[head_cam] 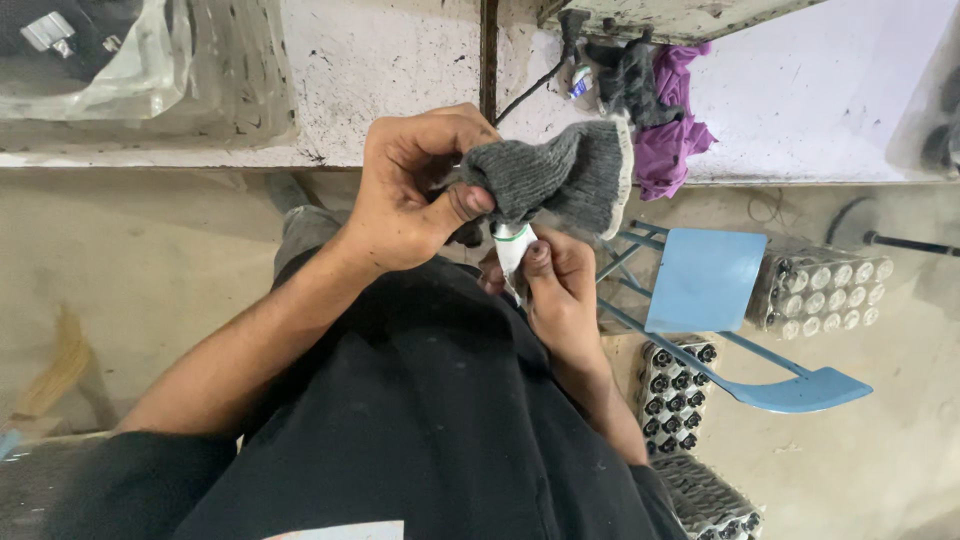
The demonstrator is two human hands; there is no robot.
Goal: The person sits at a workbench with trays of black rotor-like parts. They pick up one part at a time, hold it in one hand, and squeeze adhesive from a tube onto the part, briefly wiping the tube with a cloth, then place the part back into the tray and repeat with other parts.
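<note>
My left hand [415, 190] pinches a grey knitted glove [560, 175] with a pale cuff, thumb pressed on its near edge. Just below it my right hand [555, 290] grips a small white tube with a green band [512, 243], its top end tucked under the glove. Both hands are held close together over my lap, in front of my black shirt.
A blue folding chair [710, 285] stands to the right. Shrink-wrapped trays of small metal-capped parts [820, 295] lie on the floor by it, more trays [675, 395] nearer me. A purple cloth [675, 140] and dark gloves hang from a workbench edge. Clear plastic sheeting [150, 70] lies top left.
</note>
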